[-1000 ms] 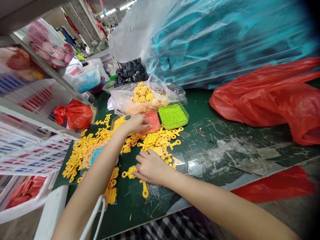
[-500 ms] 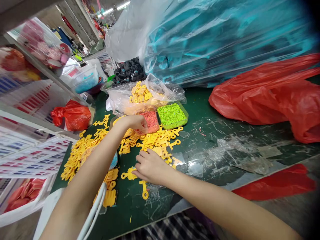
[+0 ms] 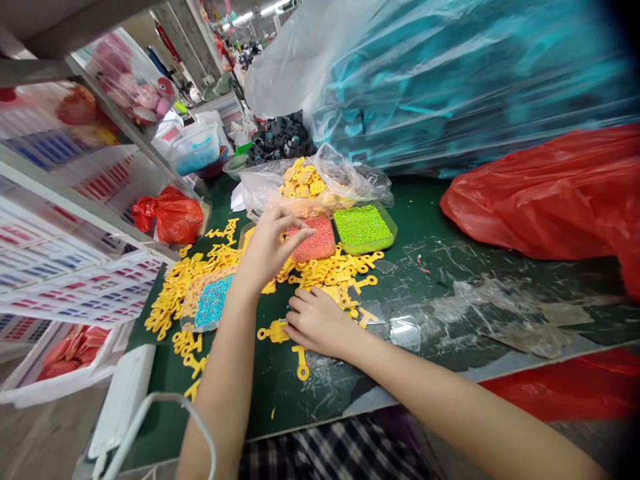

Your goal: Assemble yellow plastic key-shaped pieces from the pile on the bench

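Where the bench meets the far left of the view, a white shelf rack (image 3: 60, 177) carries striped packaging, pink plush toys (image 3: 133, 93) in clear film and a knotted red plastic bag (image 3: 173, 217). A clear tub of blue beads (image 3: 196, 150) stands at the far end of the rack. A white face mask (image 3: 123, 400) lies at the near left corner of the green work bench (image 3: 415, 293), and its cord loop curves beside the left forearm.

Yellow plastic key-shaped pieces (image 3: 175, 293) lie in a loose spread across the bench, around a tray of blue beads (image 3: 213, 301). The left hand (image 3: 273, 250) is raised above this spread, with the fingers curved and the tips drawn toward the thumb, just beside a tray of orange-red beads (image 3: 315, 239). Whether anything is held between the fingertips cannot be determined.

The right hand (image 3: 317, 323) lies low over the bench, its fingers open and slightly curled, with the tips at one yellow piece (image 3: 274, 331). A second yellow piece (image 3: 301, 363) lies just below that hand.

Further back stand a clear bag of yellow pieces (image 3: 303, 183) and a pile of black parts (image 3: 280, 140). To the right follow a tray of green beads (image 3: 363, 229), clear plastic scraps (image 3: 530, 327), a teal wrapped bundle (image 3: 450, 80) and a large red plastic bag (image 3: 555, 193).
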A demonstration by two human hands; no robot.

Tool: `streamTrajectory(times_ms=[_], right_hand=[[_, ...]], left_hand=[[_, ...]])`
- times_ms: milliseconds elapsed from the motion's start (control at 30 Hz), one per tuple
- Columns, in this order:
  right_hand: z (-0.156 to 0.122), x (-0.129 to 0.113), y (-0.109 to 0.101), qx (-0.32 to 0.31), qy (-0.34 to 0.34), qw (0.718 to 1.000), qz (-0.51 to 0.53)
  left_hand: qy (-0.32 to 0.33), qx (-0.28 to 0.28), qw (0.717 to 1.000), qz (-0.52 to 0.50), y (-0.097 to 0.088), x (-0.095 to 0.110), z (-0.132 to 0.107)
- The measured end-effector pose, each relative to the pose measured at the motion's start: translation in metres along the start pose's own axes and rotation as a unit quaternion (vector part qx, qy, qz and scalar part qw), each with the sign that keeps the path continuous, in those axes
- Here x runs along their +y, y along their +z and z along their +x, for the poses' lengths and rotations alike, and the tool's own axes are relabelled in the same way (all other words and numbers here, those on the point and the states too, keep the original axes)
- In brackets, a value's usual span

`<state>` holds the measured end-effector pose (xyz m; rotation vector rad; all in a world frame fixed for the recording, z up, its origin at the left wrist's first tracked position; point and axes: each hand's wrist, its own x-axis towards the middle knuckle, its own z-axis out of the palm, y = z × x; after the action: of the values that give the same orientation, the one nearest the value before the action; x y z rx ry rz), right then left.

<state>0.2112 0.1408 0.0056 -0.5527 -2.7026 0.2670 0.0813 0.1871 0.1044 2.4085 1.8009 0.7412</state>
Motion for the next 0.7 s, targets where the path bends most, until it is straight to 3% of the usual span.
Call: streamTrajectory(times_ms=[67, 133, 300, 400, 533, 700], right_hand=[[-0.001, 0.0, -0.001, -0.003, -0.003, 1.0, 0.002], [-0.001, 0.0, -0.001, -0.014, -0.011, 1.0, 0.005], [-0.001, 0.003, -0.002, -0.034, -0.043, 0.998, 0.001], [-0.001, 0.004, 0.0, -0.038, -0.045, 0.998, 0.003], [0.0, 0.007, 0.003, -0.033, -0.03, 0.999, 0.014], [-0.001, 0.008, 0.004, -0.027, -0.031, 0.999, 0.028]], left_hand=[[-0.034, 0.069, 0.997, 0.005, -0.004, 0.006, -0.039], [-0.075, 0.095, 0.993, 0.005, 0.0, 0.004, -0.08], [-0.109, 0.017, 0.994, -0.014, 0.025, -0.022, -0.155], [-0.115, -0.023, 0.993, -0.017, 0.034, -0.028, -0.173], [-0.132, -0.068, 0.989, -0.017, 0.036, -0.028, -0.177], [-0.138, -0.071, 0.988, -0.019, 0.036, -0.029, -0.176]])
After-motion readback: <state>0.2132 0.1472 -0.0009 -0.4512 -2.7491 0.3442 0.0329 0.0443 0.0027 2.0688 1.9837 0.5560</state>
